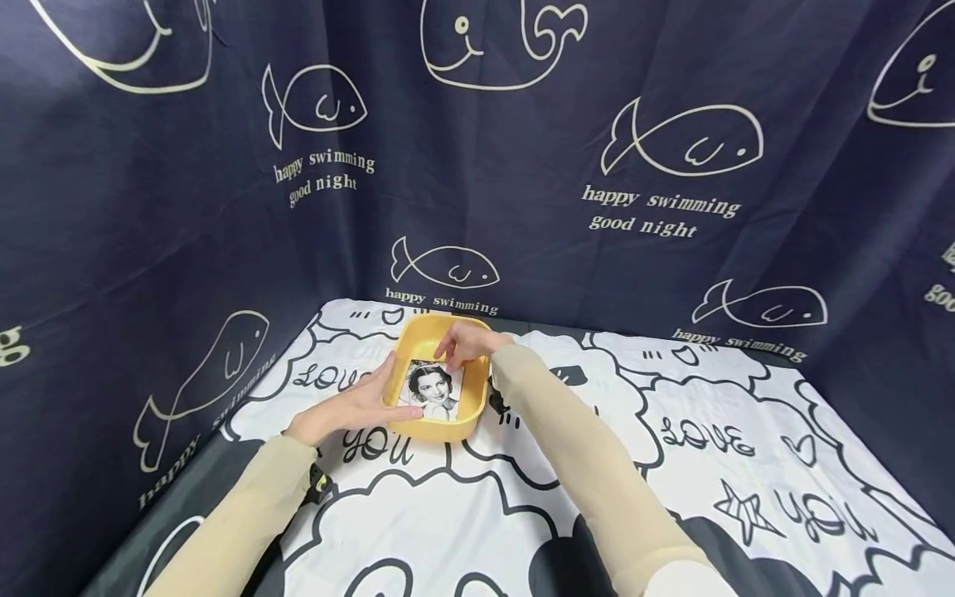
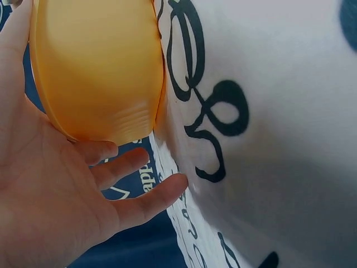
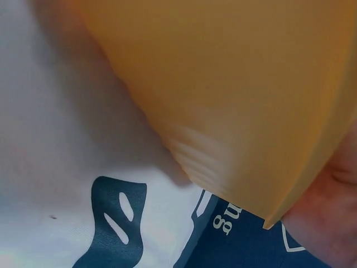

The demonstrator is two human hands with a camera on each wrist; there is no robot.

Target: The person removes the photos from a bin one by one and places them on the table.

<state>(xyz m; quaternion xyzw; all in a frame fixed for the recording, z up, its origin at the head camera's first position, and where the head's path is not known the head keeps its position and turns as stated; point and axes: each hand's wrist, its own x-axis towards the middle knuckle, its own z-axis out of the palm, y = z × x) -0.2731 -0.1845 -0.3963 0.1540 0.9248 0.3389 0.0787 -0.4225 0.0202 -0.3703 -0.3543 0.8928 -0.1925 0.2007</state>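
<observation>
A yellow plastic bin (image 1: 472,402) with rounded corners stands on the patterned cloth. Inside it, toward the near end, lies a black-and-white portrait photo (image 1: 433,388). My left hand (image 1: 354,408) holds the bin's near left side, its thumb over the rim at the photo's lower edge. In the left wrist view its other fingers (image 2: 139,206) spread out beside the bin's outer wall. From the right, my right hand (image 1: 466,342) reaches over the rim, curled fingers at the photo's upper right corner. The right wrist view shows mostly the bin's outer wall (image 3: 234,100); its fingertips are hidden there.
Under the bin spreads a white cloth (image 1: 448,531) with black lettering and cloud outlines. A dark blue curtain (image 1: 522,232) with fish drawings hangs close behind the bin and along both sides.
</observation>
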